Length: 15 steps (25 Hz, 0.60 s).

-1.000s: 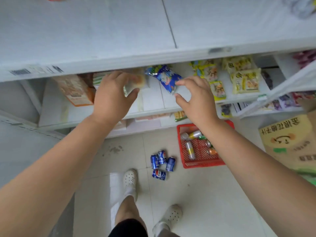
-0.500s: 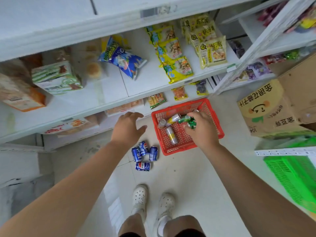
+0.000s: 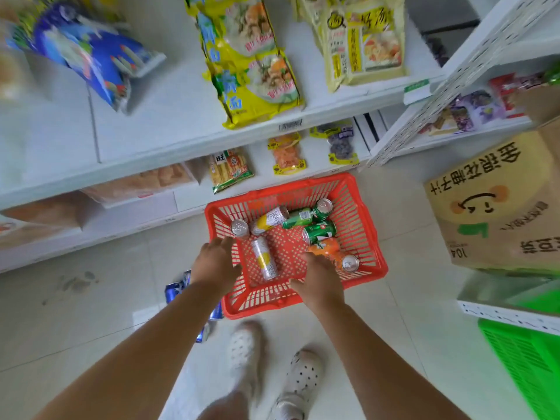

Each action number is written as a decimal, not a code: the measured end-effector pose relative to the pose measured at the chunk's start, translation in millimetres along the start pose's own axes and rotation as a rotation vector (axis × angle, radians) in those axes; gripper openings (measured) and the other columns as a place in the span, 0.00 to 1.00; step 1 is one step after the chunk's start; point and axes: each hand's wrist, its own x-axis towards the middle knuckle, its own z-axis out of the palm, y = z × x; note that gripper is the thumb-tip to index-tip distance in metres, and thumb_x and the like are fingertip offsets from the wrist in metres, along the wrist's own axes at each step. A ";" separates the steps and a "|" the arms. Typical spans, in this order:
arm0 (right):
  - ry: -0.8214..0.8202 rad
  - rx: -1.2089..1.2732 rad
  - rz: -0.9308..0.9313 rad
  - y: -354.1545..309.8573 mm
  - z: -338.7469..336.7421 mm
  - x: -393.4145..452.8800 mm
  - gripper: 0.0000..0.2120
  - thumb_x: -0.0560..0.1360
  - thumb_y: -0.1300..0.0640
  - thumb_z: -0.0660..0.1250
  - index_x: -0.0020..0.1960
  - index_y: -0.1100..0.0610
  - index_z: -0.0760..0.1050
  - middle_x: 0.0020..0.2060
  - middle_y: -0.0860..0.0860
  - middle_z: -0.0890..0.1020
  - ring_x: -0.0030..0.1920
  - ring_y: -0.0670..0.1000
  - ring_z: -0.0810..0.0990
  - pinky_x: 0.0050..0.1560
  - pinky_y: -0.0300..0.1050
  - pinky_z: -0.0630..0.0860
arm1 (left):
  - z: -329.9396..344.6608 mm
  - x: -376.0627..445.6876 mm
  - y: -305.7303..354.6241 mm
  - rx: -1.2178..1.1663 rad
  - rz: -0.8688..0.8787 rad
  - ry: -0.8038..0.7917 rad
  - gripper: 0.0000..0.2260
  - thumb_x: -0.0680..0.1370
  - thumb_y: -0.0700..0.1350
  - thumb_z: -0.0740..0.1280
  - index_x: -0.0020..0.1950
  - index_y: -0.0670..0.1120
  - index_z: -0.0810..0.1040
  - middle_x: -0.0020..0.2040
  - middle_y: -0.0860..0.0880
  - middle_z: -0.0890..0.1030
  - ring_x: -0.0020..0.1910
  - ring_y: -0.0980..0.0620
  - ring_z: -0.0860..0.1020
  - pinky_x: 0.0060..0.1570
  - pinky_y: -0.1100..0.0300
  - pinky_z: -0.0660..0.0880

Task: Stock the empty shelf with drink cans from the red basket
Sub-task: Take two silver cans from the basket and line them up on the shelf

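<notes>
a shop aisle with a pale tiled floor (image 3: 91, 313) and white shelves (image 3: 157, 140) carrying snack bags. the red basket (image 3: 371, 234) sits on the floor just in front of the lowest shelf, with drink cans lying loose inside: a silver and yellow can (image 3: 264, 258) near its left wall, another silver and yellow can (image 3: 269, 220) toward the far edge, two green cans (image 3: 318, 231) by the far right corner, and an orange can (image 3: 331, 251) along the right side. the left hand (image 3: 215, 265) hovers over the basket's left rim, fingers loosely spread and holding nothing. the right hand (image 3: 320, 281) reaches in at the near edge, fingers open, its fingertips at the orange can; whether they touch it i cannot tell. blue cans (image 3: 177, 291) lie on the floor left of the basket, partly hidden by the left forearm. a cardboard box (image 3: 497, 207) stands on the right, a green crate (image 3: 527, 365) nearer.
</notes>
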 end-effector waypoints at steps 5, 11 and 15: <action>-0.146 -0.044 0.089 24.0 103.2 119.3 0.33 0.70 0.47 0.70 0.69 0.57 0.63 0.63 0.56 0.74 0.63 0.57 0.72 0.60 0.50 0.72 | 83.6 110.0 -22.5 0.160 0.034 0.035 0.29 0.71 0.43 0.70 0.70 0.46 0.64 0.66 0.43 0.70 0.65 0.41 0.68 0.61 0.49 0.70; -0.447 -0.063 0.195 37.5 208.4 215.7 0.32 0.66 0.47 0.75 0.64 0.59 0.71 0.59 0.56 0.78 0.58 0.58 0.78 0.59 0.52 0.76 | 150.3 194.9 -52.6 0.366 0.018 0.001 0.32 0.72 0.41 0.69 0.72 0.43 0.57 0.68 0.42 0.66 0.66 0.41 0.67 0.59 0.47 0.72; -0.493 -0.131 0.152 46.2 253.5 236.0 0.32 0.64 0.44 0.75 0.62 0.58 0.74 0.59 0.53 0.80 0.58 0.55 0.79 0.58 0.47 0.76 | 167.1 220.3 -60.9 0.366 0.016 0.047 0.25 0.72 0.38 0.68 0.67 0.42 0.63 0.61 0.40 0.72 0.59 0.39 0.74 0.53 0.48 0.74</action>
